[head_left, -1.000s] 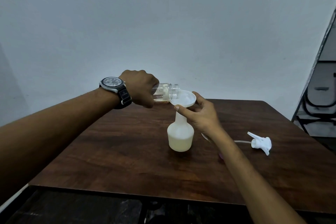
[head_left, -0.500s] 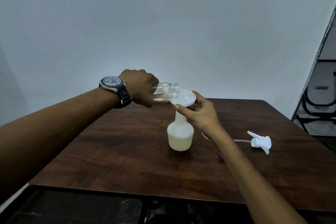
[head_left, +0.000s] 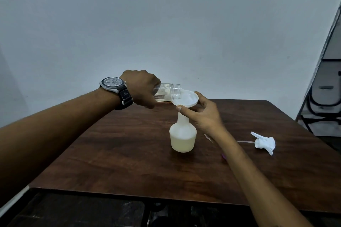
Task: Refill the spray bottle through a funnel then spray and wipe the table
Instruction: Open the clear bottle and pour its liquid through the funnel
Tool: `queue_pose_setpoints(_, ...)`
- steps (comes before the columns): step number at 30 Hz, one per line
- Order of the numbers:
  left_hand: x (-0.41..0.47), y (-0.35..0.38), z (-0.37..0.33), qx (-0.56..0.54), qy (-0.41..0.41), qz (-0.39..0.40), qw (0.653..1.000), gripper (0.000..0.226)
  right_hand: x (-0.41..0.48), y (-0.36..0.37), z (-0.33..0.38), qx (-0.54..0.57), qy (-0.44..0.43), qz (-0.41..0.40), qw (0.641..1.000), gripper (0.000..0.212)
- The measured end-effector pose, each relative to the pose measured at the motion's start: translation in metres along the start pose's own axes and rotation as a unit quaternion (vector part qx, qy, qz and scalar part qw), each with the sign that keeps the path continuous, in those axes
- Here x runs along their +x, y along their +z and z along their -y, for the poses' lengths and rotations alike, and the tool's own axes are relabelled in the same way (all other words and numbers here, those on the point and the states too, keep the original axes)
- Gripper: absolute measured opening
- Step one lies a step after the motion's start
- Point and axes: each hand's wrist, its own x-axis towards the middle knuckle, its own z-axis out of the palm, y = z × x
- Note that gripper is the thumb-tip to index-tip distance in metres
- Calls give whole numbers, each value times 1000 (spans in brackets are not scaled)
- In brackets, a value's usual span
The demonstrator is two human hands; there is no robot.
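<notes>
A white translucent spray bottle, partly filled with pale liquid, stands uncapped near the middle of the dark wooden table. A white funnel sits in its neck. My right hand grips the funnel's rim and stem from the right. My left hand, with a wristwatch, holds a clear jar tipped on its side, its mouth over the funnel's left edge. A little liquid lies low in the jar.
The white trigger spray head with its dip tube lies on the table to the right of the bottle. A small purple object peeks out beside my right forearm. A dark metal frame stands at the far right. A plain wall is behind.
Almost nothing differs; the jar stays tipped at the funnel and both hands hold their places.
</notes>
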Motion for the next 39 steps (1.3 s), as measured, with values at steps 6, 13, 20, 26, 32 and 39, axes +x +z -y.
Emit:
queue_pose_setpoints(6,-1,-2,-1,7,-1,-3,1000,27,-1,-1,1,4,-3,5,1000,47)
queue_pose_setpoints(13,-1,-3,-2,12,0,0,1000,26,-1,0,2,9,2,0,1000,44)
queue_pose_setpoints(20,0,-2,-1,8,3,-2,1000,26,-1,0,1,4,0,-2,1000,51)
queue_pose_setpoints(26,0,-3,-2,10,4,-3,1000,25,-1,1,1,12,0,0,1000,49)
queue_pose_setpoints(32,0,-4,-2,18,9,-1,1000,25,-1,1,2,15,-2,1,1000,52)
queue_pose_setpoints(39,2,-5,-2,29,22,-5,999,25,-2,1,3,24,4,1,1000,39)
